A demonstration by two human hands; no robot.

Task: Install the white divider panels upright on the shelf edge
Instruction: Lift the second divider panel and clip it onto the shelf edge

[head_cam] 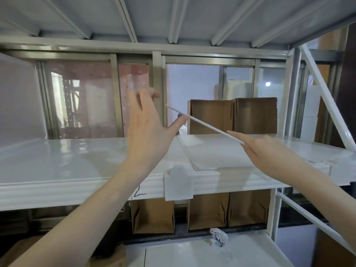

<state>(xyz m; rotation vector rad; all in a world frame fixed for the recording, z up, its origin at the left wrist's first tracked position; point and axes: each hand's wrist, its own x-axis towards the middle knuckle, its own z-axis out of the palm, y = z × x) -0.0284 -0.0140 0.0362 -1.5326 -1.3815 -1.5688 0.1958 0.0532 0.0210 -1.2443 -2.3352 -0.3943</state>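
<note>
Glossy white shelf [67, 160], window frames behind. Divider panel [204, 123] seen edge-on, tilted above shelf between hands. Right hand [256, 146] pinches its near end; left hand [148, 128] spread wide, thumb touching panel edge. Second panel [217, 153] flat beneath right fingers. Cardboard boxes [233, 116] beyond fingertips; bare shelf left of left hand.

open shelf [67, 160] left, 2 cardboard boxes [233, 116] behind right

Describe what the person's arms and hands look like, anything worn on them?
Both forearms are bare as far as the frame shows: no sleeves, gloves, watch or rings visible. The left hand and right hand are slightly motion-blurred, so fine details cannot be told.
</note>
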